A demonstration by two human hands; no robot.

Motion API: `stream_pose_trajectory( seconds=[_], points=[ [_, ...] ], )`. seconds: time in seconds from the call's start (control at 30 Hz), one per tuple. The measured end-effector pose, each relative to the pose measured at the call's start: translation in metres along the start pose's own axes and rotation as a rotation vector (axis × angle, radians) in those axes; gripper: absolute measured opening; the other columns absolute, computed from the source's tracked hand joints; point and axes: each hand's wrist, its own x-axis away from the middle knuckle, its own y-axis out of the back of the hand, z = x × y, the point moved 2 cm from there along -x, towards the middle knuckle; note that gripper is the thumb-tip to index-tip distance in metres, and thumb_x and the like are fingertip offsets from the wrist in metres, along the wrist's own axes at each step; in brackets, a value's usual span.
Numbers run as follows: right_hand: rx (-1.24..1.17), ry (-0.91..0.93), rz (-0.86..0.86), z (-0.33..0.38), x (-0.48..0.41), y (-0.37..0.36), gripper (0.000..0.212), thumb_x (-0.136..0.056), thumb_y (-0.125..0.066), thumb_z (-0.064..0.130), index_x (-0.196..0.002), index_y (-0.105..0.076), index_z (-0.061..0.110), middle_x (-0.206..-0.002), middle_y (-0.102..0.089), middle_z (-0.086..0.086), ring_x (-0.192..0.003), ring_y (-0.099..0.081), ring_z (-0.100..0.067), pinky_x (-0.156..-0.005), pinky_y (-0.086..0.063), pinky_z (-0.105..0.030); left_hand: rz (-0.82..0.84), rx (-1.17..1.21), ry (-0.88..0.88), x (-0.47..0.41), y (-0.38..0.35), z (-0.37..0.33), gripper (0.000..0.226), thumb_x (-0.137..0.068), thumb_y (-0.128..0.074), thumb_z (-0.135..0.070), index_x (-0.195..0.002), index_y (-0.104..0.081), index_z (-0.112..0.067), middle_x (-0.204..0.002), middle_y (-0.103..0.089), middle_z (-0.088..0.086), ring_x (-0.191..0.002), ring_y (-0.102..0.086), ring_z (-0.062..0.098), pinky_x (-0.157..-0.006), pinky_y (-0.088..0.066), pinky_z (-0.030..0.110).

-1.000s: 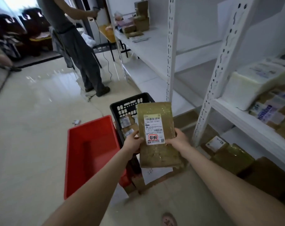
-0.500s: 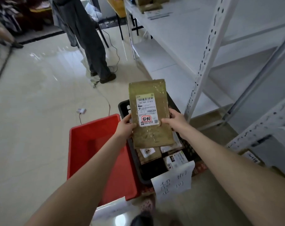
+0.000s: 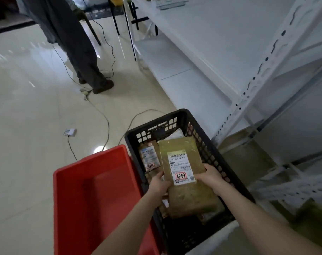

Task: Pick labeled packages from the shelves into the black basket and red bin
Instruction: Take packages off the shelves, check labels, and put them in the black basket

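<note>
Left hand (image 3: 159, 184) and right hand (image 3: 210, 178) pinch opposite side edges of the flat olive-brown labeled package (image 3: 186, 173), now low inside the black slotted plastic basket (image 3: 156, 124); half a second ago it was above the rim. Just beside, the red plastic bin (image 3: 94, 190) has open room. Other packages (image 3: 150, 159) underneath are mostly hidden.

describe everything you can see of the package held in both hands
The package is a flat olive-brown rectangular mailer under glossy film, with a white label showing a barcode and red-framed stamp. Label-up, it sits low in the black basket over other parcels. The left hand grips its left edge, the right hand its right.
</note>
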Motion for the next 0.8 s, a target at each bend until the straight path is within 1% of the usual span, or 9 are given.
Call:
stream_pose_trajectory(
  seconds=[0.1,0.17,0.27,0.33,0.4,0.47,0.53,0.7,0.8],
  points=[
    [0.12,0.111,-0.021,0.014,-0.03,0.0,0.072,-0.079,-0.076,0.022,-0.141,-0.04,0.02,-0.132,-0.056,-0.004,-0.119,-0.053,-0.024,-0.099,-0.045,-0.039,-0.029,0.026,-0.041,-0.033,-0.001,-0.011,0.055,-0.09,-0.053,0.003,-0.141,-0.043,-0.014,-0.119,-0.064,0.01,-0.105,-0.064,0.031,-0.085,-0.055,0.044],
    [0.227,0.198,-0.034,0.024,-0.054,0.002,0.078,-0.079,-0.075,0.028,-0.145,-0.033,0.024,-0.14,-0.05,-0.003,-0.126,-0.048,-0.024,-0.103,-0.042,-0.042,-0.065,0.054,-0.09,-0.056,-0.004,-0.023,0.054,-0.09,-0.052,0.002,-0.14,-0.043,-0.014,-0.117,-0.065,0.01,-0.102,-0.065,0.028,-0.086,-0.055,0.044],
    [0.487,0.293,-0.066,0.03,-0.083,0.003,0.102,-0.074,-0.075,0.049,-0.152,-0.013,0.031,-0.157,-0.023,-0.001,-0.142,-0.023,-0.03,-0.113,-0.028,-0.051,-0.101,-0.017,-0.184,-0.086,-0.013,-0.036,0.062,-0.091,-0.054,-0.001,-0.145,-0.031,-0.02,-0.132,-0.057,0.008,-0.109,-0.062,0.026,-0.085,-0.055,0.036],
    [0.757,0.335,-0.038,0.023,-0.089,-0.001,0.111,-0.069,-0.071,0.064,-0.153,-0.005,0.033,-0.161,-0.004,0.002,-0.147,-0.004,-0.032,-0.116,-0.016,-0.054,-0.121,-0.285,-0.231,-0.095,-0.024,-0.035,0.079,-0.09,-0.058,-0.011,-0.152,-0.011,-0.02,-0.149,-0.039,0.008,-0.124,-0.051,0.027,-0.092,-0.05,0.036],
    [0.992,0.357,0.016,0.008,-0.091,-0.008,0.113,-0.069,-0.067,0.068,-0.152,0.001,0.034,-0.161,0.009,0.001,-0.146,0.009,-0.033,-0.118,-0.006,-0.053,-0.105,-0.675,-0.292,-0.096,-0.037,-0.024,0.099,-0.083,-0.067,-0.03,-0.153,0.003,-0.019,-0.159,-0.012,0.01,-0.141,-0.029,0.029,-0.108,-0.037,0.043],
    [1.114,0.343,0.019,-0.001,-0.094,-0.013,0.107,-0.076,-0.068,0.058,-0.152,0.004,0.035,-0.161,0.013,-0.001,-0.145,0.015,-0.033,-0.119,-0.001,-0.051,-0.096,-1.014,-0.364,-0.092,-0.046,-0.014,0.112,-0.076,-0.069,-0.053,-0.152,0.006,-0.02,-0.16,0.004,0.009,-0.147,-0.01,0.027,-0.116,-0.023,0.044],
    [1.161,0.334,-0.021,-0.003,-0.097,-0.016,0.101,-0.083,-0.069,0.04,-0.151,0.005,0.034,-0.161,0.01,-0.001,-0.145,0.017,-0.033,-0.119,0.003,-0.049,-0.121,-1.213,-0.414,-0.096,-0.049,-0.008,0.11,-0.078,-0.065,-0.059,-0.152,0.008,-0.021,-0.159,0.01,0.012,-0.147,-0.005,0.028,-0.118,-0.019,0.043],
    [1.173,0.355,-0.069,-0.005,-0.109,-0.013,0.095,-0.087,-0.063,0.016,-0.151,0.005,0.035,-0.161,0.004,0.003,-0.145,0.018,-0.031,-0.116,0.009,-0.047,-0.185,-1.272,-0.404,-0.107,-0.061,-0.012,0.102,-0.087,-0.068,-0.027,-0.151,0.012,-0.022,-0.158,0.016,0.011,-0.147,-0.007,0.028,-0.11,-0.035,0.038],
    [1.155,0.356,-0.048,-0.007,-0.103,-0.012,0.095,-0.087,-0.063,0.018,-0.152,0.004,0.033,-0.161,0.003,0.0,-0.146,0.016,-0.03,-0.118,0.006,-0.046,-0.158,-1.279,-0.36,-0.101,-0.06,-0.013,0.106,-0.085,-0.069,-0.031,-0.151,0.014,-0.023,-0.158,0.017,0.01,-0.148,-0.004,0.027,-0.111,-0.033,0.04]
  ],
)
